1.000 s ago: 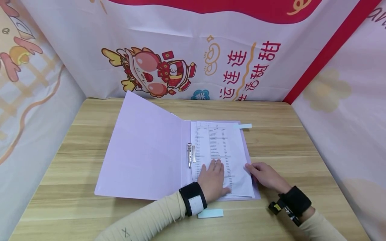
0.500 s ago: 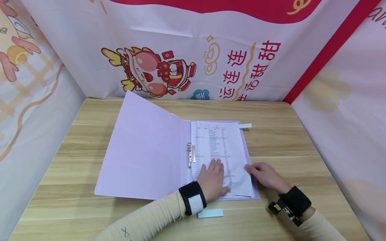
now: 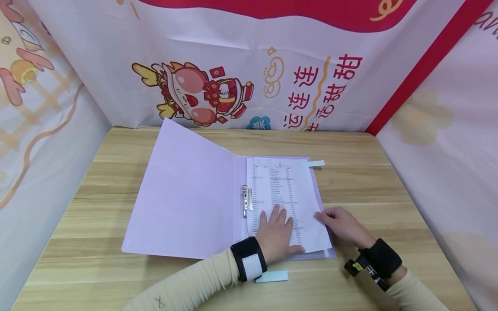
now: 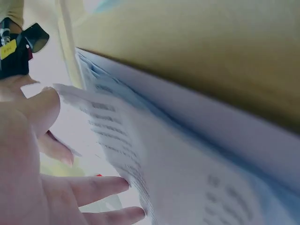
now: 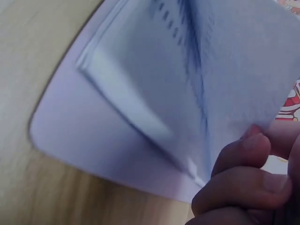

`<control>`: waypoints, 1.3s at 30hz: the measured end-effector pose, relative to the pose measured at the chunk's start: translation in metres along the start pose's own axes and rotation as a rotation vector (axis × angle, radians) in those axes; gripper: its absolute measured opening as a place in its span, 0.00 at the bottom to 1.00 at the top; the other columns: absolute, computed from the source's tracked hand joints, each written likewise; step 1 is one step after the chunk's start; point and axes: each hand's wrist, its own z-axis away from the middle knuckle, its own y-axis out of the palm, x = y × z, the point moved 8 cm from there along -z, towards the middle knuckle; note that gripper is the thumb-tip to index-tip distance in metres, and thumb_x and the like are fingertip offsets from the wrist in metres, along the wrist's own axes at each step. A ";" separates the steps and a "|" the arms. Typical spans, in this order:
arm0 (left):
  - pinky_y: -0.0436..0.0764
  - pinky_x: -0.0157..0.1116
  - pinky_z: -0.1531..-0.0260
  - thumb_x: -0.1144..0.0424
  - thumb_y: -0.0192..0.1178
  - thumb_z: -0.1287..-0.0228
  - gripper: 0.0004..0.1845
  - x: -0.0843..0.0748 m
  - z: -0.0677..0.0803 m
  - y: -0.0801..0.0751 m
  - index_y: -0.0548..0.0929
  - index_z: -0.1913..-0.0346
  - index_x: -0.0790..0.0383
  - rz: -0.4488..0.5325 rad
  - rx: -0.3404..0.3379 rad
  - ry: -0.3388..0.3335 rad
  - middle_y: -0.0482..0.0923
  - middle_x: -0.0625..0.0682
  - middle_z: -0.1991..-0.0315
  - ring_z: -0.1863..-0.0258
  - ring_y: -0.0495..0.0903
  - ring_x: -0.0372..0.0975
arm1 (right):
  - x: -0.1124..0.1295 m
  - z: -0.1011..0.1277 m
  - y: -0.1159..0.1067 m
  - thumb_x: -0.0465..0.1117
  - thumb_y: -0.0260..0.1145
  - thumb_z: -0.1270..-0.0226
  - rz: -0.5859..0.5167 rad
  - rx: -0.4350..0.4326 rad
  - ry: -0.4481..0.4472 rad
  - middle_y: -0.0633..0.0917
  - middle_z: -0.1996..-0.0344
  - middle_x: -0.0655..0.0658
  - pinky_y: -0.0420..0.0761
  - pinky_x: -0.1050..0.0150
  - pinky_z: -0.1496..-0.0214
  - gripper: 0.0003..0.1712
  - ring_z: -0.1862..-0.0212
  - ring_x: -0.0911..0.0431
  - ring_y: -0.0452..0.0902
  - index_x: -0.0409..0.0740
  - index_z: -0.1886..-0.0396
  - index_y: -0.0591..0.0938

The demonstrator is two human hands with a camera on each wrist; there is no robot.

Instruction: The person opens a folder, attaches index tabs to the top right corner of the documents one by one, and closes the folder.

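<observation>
A lilac folder [image 3: 186,203] lies spread on the table, its left cover tilted up. Printed sheets [image 3: 284,183] are stacked on its right side, beside a metal clip [image 3: 244,201] near the spine. My left hand [image 3: 275,237] rests on the top sheet with fingers spread. At the sheet's right edge, my right hand [image 3: 344,224] pinches the paper between thumb and curled fingers. The right wrist view shows this lifted sheet [image 5: 243,61] standing away from the sheets below [image 5: 126,79]. In the left wrist view, the sheet [image 4: 154,136] bends up near my left thumb.
A pale blue strip [image 3: 272,276] lies on the wooden table [image 3: 350,181] in front of the folder. Another pale blue strip [image 3: 317,163] sticks out at the sheets' upper right corner. Printed cloth [image 3: 233,34] hangs behind the table and along both sides.
The top sheet's lower right corner has come up and shifted slightly right, baring sheets beneath. My left fingers have spread wider. My right hand has moved very little.
</observation>
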 end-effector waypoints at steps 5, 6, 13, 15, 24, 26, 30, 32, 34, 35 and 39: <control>0.73 0.44 0.37 0.27 0.56 0.37 0.42 -0.014 0.001 -0.009 0.81 0.35 0.58 0.013 -0.086 0.071 0.78 0.56 0.36 0.33 0.72 0.47 | 0.012 0.003 -0.002 0.55 0.56 0.20 -0.026 -0.022 -0.013 0.82 0.75 0.49 0.70 0.66 0.72 0.25 0.71 0.54 0.76 0.40 0.63 0.87; 0.76 0.42 0.42 0.26 0.56 0.37 0.42 -0.017 0.002 -0.011 0.81 0.36 0.57 0.023 -0.097 0.079 0.80 0.54 0.39 0.37 0.75 0.45 | 0.015 0.004 -0.002 0.54 0.56 0.20 -0.029 -0.027 -0.021 0.81 0.77 0.49 0.69 0.67 0.72 0.25 0.71 0.54 0.75 0.39 0.64 0.87; 0.81 0.36 0.65 0.26 0.55 0.37 0.39 -0.026 0.001 -0.015 0.82 0.38 0.55 0.115 -0.104 0.080 0.84 0.49 0.50 0.55 0.81 0.39 | 0.030 0.008 -0.001 0.51 0.57 0.20 -0.107 -0.058 -0.063 0.70 0.83 0.52 0.62 0.68 0.78 0.25 0.79 0.58 0.65 0.38 0.73 0.81; 0.80 0.35 0.69 0.27 0.55 0.36 0.38 -0.026 0.000 -0.015 0.83 0.40 0.55 0.130 -0.107 0.084 0.84 0.49 0.52 0.58 0.82 0.39 | 0.032 0.009 0.000 0.52 0.57 0.20 -0.133 -0.066 -0.056 0.69 0.84 0.51 0.62 0.69 0.78 0.26 0.80 0.58 0.64 0.38 0.76 0.79; 0.78 0.33 0.75 0.33 0.52 0.28 0.31 -0.025 -0.002 -0.016 0.84 0.44 0.56 0.165 -0.120 0.097 0.85 0.48 0.58 0.63 0.82 0.38 | 0.037 0.008 0.005 0.54 0.56 0.20 -0.200 -0.064 -0.051 0.71 0.84 0.50 0.62 0.69 0.77 0.29 0.80 0.58 0.63 0.39 0.79 0.75; 0.79 0.33 0.74 0.36 0.52 0.26 0.28 -0.026 -0.001 -0.017 0.84 0.44 0.56 0.168 -0.126 0.105 0.85 0.48 0.57 0.62 0.83 0.38 | 0.037 0.008 0.006 0.54 0.56 0.20 -0.214 -0.066 -0.048 0.71 0.83 0.50 0.62 0.69 0.77 0.29 0.80 0.58 0.63 0.40 0.79 0.76; 0.79 0.32 0.73 0.46 0.52 0.22 0.21 -0.028 0.001 -0.022 0.85 0.46 0.57 0.189 -0.152 0.130 0.85 0.48 0.58 0.62 0.83 0.37 | 0.037 0.008 0.007 0.53 0.56 0.19 -0.220 -0.053 -0.059 0.73 0.82 0.49 0.63 0.69 0.77 0.28 0.79 0.58 0.65 0.39 0.77 0.75; 0.79 0.32 0.73 0.51 0.51 0.22 0.18 -0.028 0.002 -0.024 0.86 0.47 0.58 0.197 -0.169 0.137 0.85 0.48 0.58 0.62 0.83 0.37 | 0.037 0.008 0.007 0.53 0.55 0.19 -0.217 -0.048 -0.066 0.73 0.82 0.49 0.63 0.69 0.77 0.27 0.79 0.57 0.65 0.39 0.77 0.76; 0.79 0.32 0.73 0.55 0.51 0.22 0.17 -0.028 0.002 -0.026 0.86 0.48 0.59 0.209 -0.182 0.143 0.85 0.49 0.59 0.63 0.83 0.38 | 0.037 0.008 0.008 0.53 0.55 0.19 -0.222 -0.047 -0.065 0.73 0.82 0.48 0.63 0.69 0.77 0.27 0.79 0.57 0.65 0.39 0.76 0.76; 0.79 0.33 0.73 0.56 0.51 0.22 0.17 -0.027 0.003 -0.027 0.86 0.48 0.60 0.212 -0.187 0.142 0.85 0.49 0.59 0.63 0.83 0.38 | 0.037 0.008 0.008 0.53 0.55 0.19 -0.225 -0.045 -0.064 0.73 0.81 0.48 0.63 0.69 0.77 0.27 0.78 0.57 0.65 0.39 0.75 0.76; 0.77 0.30 0.77 0.59 0.53 0.25 0.15 -0.024 0.005 -0.032 0.87 0.50 0.60 0.250 -0.200 0.137 0.85 0.48 0.62 0.67 0.82 0.35 | 0.038 0.009 0.007 0.54 0.54 0.19 -0.252 -0.043 -0.049 0.73 0.80 0.48 0.63 0.69 0.77 0.27 0.78 0.57 0.66 0.38 0.73 0.76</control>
